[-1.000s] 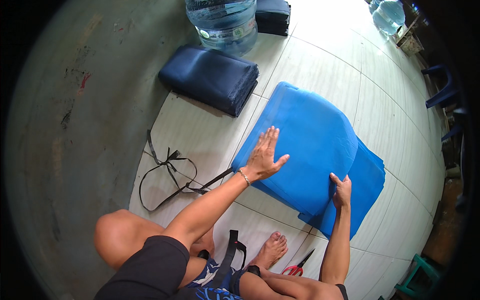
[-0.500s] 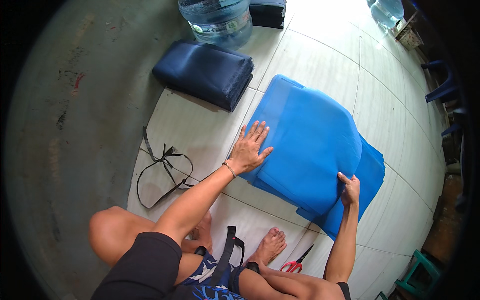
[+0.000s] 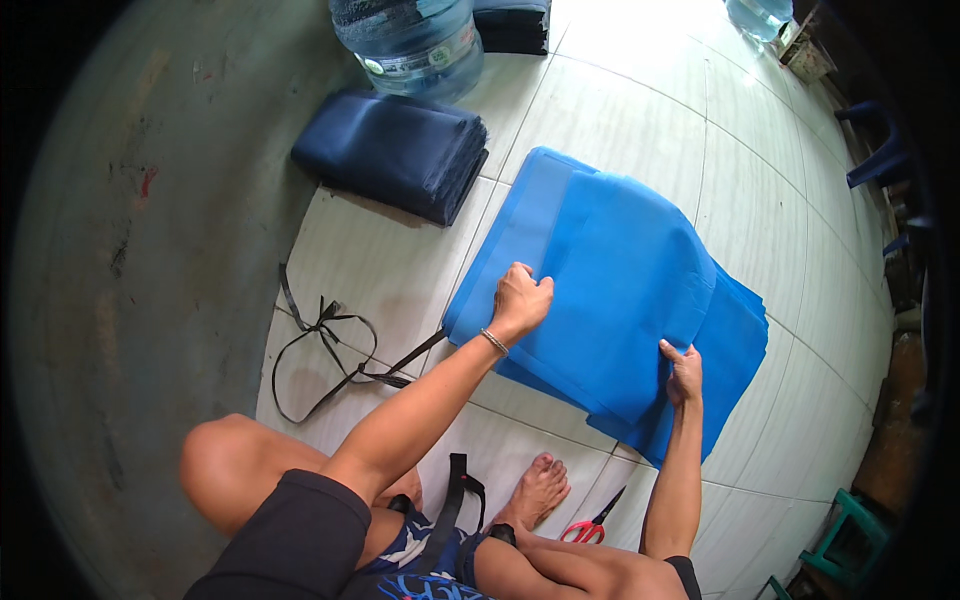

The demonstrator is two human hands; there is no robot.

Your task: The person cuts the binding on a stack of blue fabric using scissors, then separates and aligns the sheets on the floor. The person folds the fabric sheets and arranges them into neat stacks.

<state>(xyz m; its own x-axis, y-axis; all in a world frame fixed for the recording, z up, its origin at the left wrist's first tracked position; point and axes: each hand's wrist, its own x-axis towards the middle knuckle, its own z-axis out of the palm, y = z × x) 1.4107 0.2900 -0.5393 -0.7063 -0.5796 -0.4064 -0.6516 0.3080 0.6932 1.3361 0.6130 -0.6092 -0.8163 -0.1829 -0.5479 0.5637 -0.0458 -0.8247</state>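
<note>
A stack of blue fabric sheets (image 3: 610, 290) lies on the tiled floor in front of me, its layers loosely overlapping. My left hand (image 3: 522, 303) is closed, fingers curled, at the left edge of the top sheet; a paler strip of the layer beneath shows beside it. At the right side, my right hand (image 3: 683, 372) grips the sheet's edge with the thumb on top and the other fingers hidden under the cloth. A black strap (image 3: 415, 352) runs out from the left corner of the stack.
A folded dark navy fabric bundle (image 3: 390, 152) sits at the upper left, beside a large blue water bottle (image 3: 410, 45). A looped black cord (image 3: 325, 325) lies left of the stack. Red-handled scissors (image 3: 585, 530) rest near my foot. A green stool (image 3: 848, 540) stands at lower right.
My left hand, flat and spread on the stack before, has moved right and curled closed. The top sheet's left edge has shifted right, baring more of the layer below. My right hand keeps its grip.
</note>
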